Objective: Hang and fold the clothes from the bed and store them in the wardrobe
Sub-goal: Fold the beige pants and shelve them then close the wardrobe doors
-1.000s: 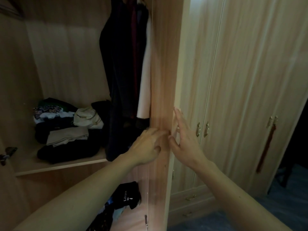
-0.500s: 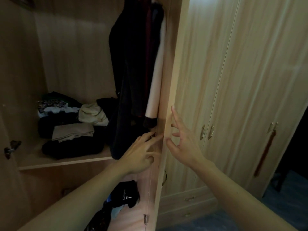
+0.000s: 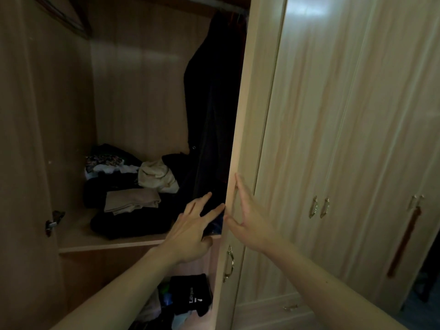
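The wardrobe's left compartment stands open in front of me. Its light wooden door (image 3: pixel 247 129) is swung nearly edge-on. My right hand (image 3: pixel 247 217) lies flat with straight fingers on the door's outer face near its edge. My left hand (image 3: pixel 192 229) reaches inside with fingers spread, one fingertip touching the door's edge. Dark garments (image 3: pixel 209 115) hang from the rail just behind the door. A pile of folded clothes (image 3: pixel 128 194), dark, beige and white, sits on the shelf (image 3: pixel 78 241).
More clothes, among them a black item with white print (image 3: pixel 190 294), lie in the bottom compartment. Closed wardrobe doors with metal handles (image 3: pixel 319 207) fill the right side. A reddish strap (image 3: pixel 404 241) hangs from the far right handles. A hinge (image 3: pixel 51 225) sticks out of the left wall.
The door has swung further towards closing, hiding more of the hanging clothes. Both hands stayed at its edge, the left fingers spreading out. My view shifted left and up.
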